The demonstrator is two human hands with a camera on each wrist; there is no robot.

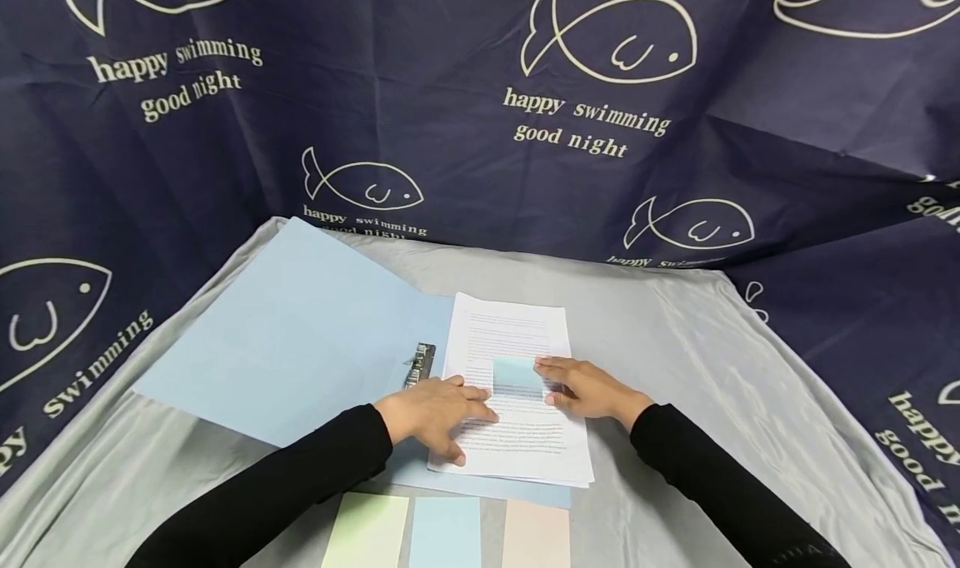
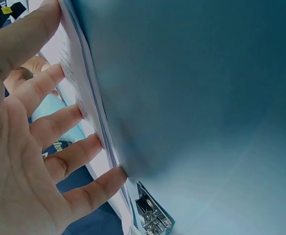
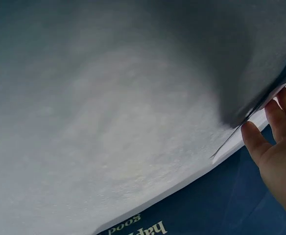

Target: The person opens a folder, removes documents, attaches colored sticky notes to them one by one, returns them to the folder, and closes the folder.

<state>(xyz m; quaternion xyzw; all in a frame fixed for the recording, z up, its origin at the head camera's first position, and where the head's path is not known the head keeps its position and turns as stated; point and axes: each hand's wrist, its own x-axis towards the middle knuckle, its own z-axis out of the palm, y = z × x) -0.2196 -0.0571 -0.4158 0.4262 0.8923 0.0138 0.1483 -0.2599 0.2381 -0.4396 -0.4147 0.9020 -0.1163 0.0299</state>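
A stack of printed paper sheets [image 1: 517, 451] lies on the right side of an opened light blue folder [image 1: 292, 326]. On the top sheet sits a light blue sticky note [image 1: 516, 371]. My left hand [image 1: 435, 416] rests on the stack's left part with its fingers spread, as the left wrist view also shows the hand [image 2: 30, 147] along the sheets' edge. My right hand [image 1: 588, 387] touches the note's right side with its fingertips. In the right wrist view the right hand [image 3: 280, 137] has fairly straight fingers at the paper's edge.
A metal clip [image 1: 420, 366] is fixed to the folder near its fold. Green [image 1: 367, 526], blue [image 1: 446, 530] and pink [image 1: 536, 530] note pads lie along the near edge. Grey cloth [image 1: 675, 343] covers the table, and a dark blue fish-print curtain [image 1: 450, 93] hangs behind.
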